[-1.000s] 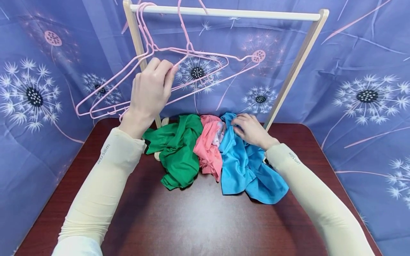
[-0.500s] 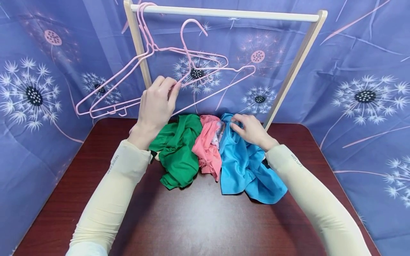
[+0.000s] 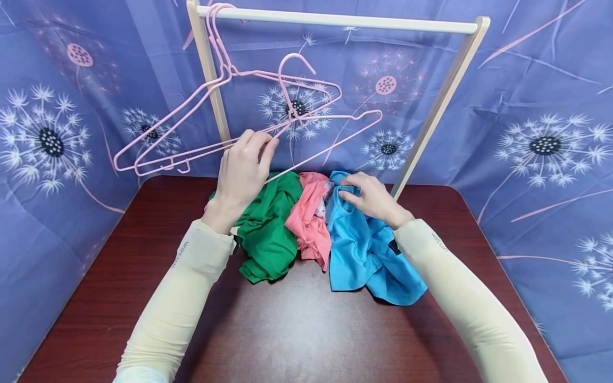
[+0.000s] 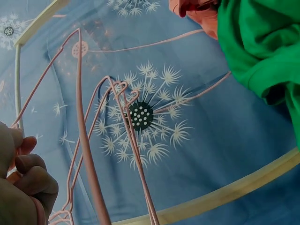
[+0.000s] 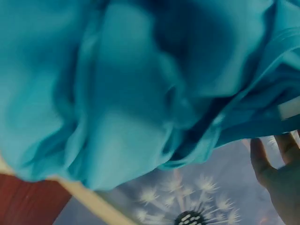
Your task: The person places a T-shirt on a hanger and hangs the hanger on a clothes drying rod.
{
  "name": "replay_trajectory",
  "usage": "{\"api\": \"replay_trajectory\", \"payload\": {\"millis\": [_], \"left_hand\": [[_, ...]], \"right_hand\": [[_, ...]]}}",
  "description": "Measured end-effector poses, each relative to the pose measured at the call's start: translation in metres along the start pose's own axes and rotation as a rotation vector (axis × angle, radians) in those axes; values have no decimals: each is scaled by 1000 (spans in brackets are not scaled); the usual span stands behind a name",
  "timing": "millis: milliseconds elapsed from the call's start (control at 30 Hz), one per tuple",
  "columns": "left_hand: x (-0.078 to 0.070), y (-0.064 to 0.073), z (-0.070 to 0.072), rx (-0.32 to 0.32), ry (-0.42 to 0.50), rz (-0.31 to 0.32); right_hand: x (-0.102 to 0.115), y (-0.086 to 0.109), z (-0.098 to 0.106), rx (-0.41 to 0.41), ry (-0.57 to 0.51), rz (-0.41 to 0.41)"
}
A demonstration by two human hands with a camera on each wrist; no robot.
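My left hand (image 3: 244, 167) pinches a pink clothes hanger (image 3: 330, 117) near one shoulder, its hook pointing up and free of the rail. In the left wrist view the curled fingers (image 4: 35, 176) lie at the left edge, with the hanger running up from them. At the right of a clothes pile, my right hand (image 3: 373, 199) grips the neckline edge of a blue shirt (image 3: 354, 255). The right wrist view is filled by the shirt's folds (image 5: 117, 103); a pale label (image 5: 289, 108) shows inside the neck, beside my fingers.
A wooden clothes rack with a white rail (image 3: 345, 20) stands at the back. More pink hangers (image 3: 167, 122) hang at its left end. A green garment (image 3: 270, 239) and a pink one (image 3: 311, 223) lie left of the shirt on the dark red table (image 3: 297, 330).
My left hand has brought the hanger down and slightly right, its hook leaving the rail's height. The right hand has drawn the shirt's neckline a little left and toward me.
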State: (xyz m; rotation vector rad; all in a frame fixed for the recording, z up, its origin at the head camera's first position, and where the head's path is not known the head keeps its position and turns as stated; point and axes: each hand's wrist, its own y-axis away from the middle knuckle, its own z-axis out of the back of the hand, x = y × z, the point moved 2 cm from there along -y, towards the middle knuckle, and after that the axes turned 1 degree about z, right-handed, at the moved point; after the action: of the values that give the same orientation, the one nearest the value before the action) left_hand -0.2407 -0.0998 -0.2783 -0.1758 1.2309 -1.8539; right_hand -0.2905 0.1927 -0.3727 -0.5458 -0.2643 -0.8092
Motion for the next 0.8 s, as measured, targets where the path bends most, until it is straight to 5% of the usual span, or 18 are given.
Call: {"api": "replay_trajectory", "payload": {"millis": [267,433,567,800], "left_hand": [[2,5,-1,35,3,28],[3,8,-2,37,3,18],[3,9,-2,48,7,15],[1,11,-2,60,9,17]], "right_hand": [[-47,2,-1,119,-85,-138],[-59,2,7,76,-209,-247],[-71,-5,7,50,-73,-296],[-93,-21,-3,155,52,-425]]}}
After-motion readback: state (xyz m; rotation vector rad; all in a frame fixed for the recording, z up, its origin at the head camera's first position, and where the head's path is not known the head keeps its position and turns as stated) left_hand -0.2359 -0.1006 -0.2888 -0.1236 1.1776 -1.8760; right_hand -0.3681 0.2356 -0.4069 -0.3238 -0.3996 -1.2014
